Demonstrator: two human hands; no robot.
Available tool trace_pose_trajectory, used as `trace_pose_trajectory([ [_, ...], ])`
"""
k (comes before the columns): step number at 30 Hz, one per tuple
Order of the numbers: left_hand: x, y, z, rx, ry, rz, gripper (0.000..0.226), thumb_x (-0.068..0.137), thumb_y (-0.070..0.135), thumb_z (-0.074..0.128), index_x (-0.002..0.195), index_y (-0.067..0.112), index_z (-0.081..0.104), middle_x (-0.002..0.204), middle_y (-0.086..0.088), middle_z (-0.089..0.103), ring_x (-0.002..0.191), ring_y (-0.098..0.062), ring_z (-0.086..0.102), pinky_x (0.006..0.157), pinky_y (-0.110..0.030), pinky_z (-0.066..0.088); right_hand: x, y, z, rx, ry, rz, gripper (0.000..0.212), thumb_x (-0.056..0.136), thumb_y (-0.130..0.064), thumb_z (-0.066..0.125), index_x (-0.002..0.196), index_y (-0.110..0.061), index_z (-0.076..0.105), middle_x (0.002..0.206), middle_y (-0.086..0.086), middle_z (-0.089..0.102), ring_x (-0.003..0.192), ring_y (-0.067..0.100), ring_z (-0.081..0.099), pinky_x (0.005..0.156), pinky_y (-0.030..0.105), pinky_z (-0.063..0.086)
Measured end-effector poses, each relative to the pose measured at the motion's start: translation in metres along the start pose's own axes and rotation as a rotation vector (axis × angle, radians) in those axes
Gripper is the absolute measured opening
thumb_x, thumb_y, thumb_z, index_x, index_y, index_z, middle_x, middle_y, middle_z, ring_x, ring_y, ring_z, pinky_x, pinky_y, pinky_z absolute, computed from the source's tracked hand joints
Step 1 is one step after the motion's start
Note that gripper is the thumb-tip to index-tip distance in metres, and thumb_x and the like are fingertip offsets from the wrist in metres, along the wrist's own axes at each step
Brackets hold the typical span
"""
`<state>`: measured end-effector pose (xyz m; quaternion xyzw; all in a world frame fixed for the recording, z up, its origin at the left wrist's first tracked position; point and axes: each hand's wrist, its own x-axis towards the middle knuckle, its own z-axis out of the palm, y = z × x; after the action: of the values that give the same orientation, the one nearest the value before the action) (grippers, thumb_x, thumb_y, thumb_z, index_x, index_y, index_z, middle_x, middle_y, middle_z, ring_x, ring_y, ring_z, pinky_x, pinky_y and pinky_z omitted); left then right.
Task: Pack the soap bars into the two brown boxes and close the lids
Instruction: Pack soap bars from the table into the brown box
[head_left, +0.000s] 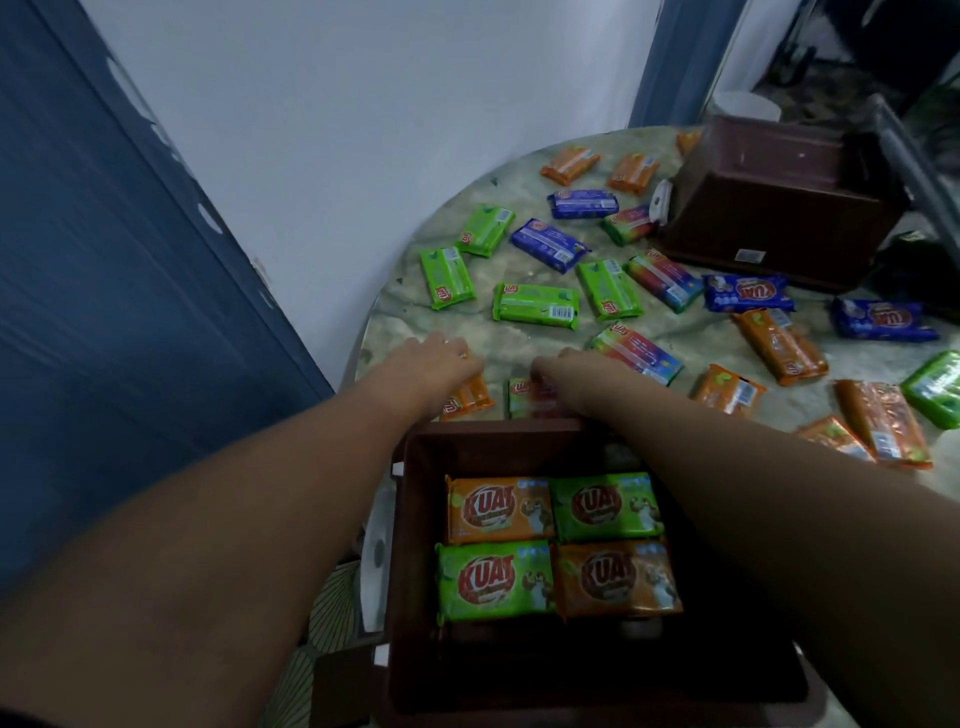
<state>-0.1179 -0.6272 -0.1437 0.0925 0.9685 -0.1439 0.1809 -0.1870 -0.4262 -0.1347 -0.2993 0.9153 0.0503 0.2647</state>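
Brown plastic box (415, 545) sat open at the table's near edge w/ four soap bars inside, two orange, two green, laid flat in a square. Both arms reached past its far rim: left hand (441, 358) rested on an orange bar (470, 397), right hand (576, 371) on a multicolour bar (524, 397); whether fingers actually gripped either couldn't be told, pic blurred. Approx. two dozen more bars lay scattered across the marbled tabletop (519, 338). Second brown box (769, 218) stood at the far right, lid up.
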Motion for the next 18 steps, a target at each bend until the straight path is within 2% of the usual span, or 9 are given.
trace_pose_trajectory([
  [4, 0.008, -0.006, -0.001, 0.120, 0.157, 0.067, 0.056, 0.084, 0.021, 0.071, 0.133, 0.032, 0.048, 0.139, -0.005, 0.045, 0.131, -0.029, 0.039, 0.101, -0.045, 0.040, -0.002, -0.002, -0.001, 0.066, -0.032, 0.050, 0.060, 0.094, -0.034, 0.072, 0.142, -0.012, 0.045, 0.144, 0.022, 0.040, 0.123, 0.043, 0.056, 0.103, 0.047, 0.048],
  [6, 0.009, -0.006, -0.005, 0.092, 0.153, 0.075, 0.063, 0.077, 0.036, 0.078, 0.130, 0.029, 0.045, 0.130, -0.002, 0.051, 0.126, -0.027, 0.044, 0.098, -0.042, 0.041, -0.007, -0.004, -0.004, 0.075, 0.032, 0.075, 0.071, 0.085, -0.041, 0.080, 0.139, -0.013, 0.043, 0.145, 0.021, 0.037, 0.121, 0.043, 0.057, 0.100, 0.050, 0.051],
  [8, 0.006, -0.006, -0.004, -0.151, 0.138, 0.022, 0.064, 0.072, 0.042, 0.082, 0.118, 0.025, 0.040, 0.118, -0.004, 0.057, 0.110, -0.027, 0.055, 0.080, -0.036, 0.041, -0.016, -0.007, -0.009, 0.084, 0.151, 0.085, 0.080, 0.077, -0.052, 0.081, 0.136, -0.016, 0.040, 0.143, 0.019, 0.038, 0.118, 0.041, 0.057, 0.093, 0.050, 0.054],
  [10, 0.002, -0.006, 0.000, -0.454, 0.160, -0.036, 0.062, 0.072, 0.043, 0.083, 0.106, 0.026, 0.033, 0.111, -0.006, 0.058, 0.092, -0.023, 0.055, 0.069, -0.032, 0.037, -0.024, -0.009, -0.015, 0.110, 0.269, 0.080, 0.078, 0.077, -0.056, 0.076, 0.133, -0.017, 0.039, 0.135, 0.017, 0.044, 0.116, 0.038, 0.056, 0.087, 0.045, 0.053],
  [12, -0.003, -0.007, -0.004, -0.615, 0.230, -0.088, 0.061, 0.074, 0.047, 0.080, 0.109, 0.023, 0.036, 0.112, -0.008, 0.057, 0.089, -0.021, 0.053, 0.069, -0.033, 0.040, -0.032, -0.008, -0.021, 0.144, 0.363, 0.071, 0.072, 0.077, -0.058, 0.069, 0.128, -0.017, 0.040, 0.125, 0.014, 0.052, 0.112, 0.035, 0.055, 0.085, 0.043, 0.050],
  [14, -0.010, -0.009, -0.014, -0.639, 0.305, -0.169, 0.065, 0.077, 0.055, 0.071, 0.118, 0.018, 0.038, 0.115, -0.010, 0.057, 0.093, -0.027, 0.057, 0.073, -0.038, 0.048, -0.042, -0.009, -0.025, 0.209, 0.417, 0.055, 0.069, 0.077, -0.058, 0.064, 0.126, -0.017, 0.040, 0.120, 0.012, 0.055, 0.107, 0.033, 0.055, 0.088, 0.045, 0.051],
  [18, -0.033, -0.003, -0.041, -0.681, 0.380, -0.275, 0.081, 0.068, 0.068, 0.062, 0.130, 0.023, 0.034, 0.118, -0.004, 0.054, 0.099, -0.028, 0.058, 0.082, -0.045, 0.053, -0.069, -0.011, -0.017, 0.348, 0.572, 0.029, 0.072, 0.078, -0.062, 0.059, 0.133, -0.020, 0.041, 0.122, 0.007, 0.054, 0.109, 0.028, 0.055, 0.088, 0.044, 0.051],
])
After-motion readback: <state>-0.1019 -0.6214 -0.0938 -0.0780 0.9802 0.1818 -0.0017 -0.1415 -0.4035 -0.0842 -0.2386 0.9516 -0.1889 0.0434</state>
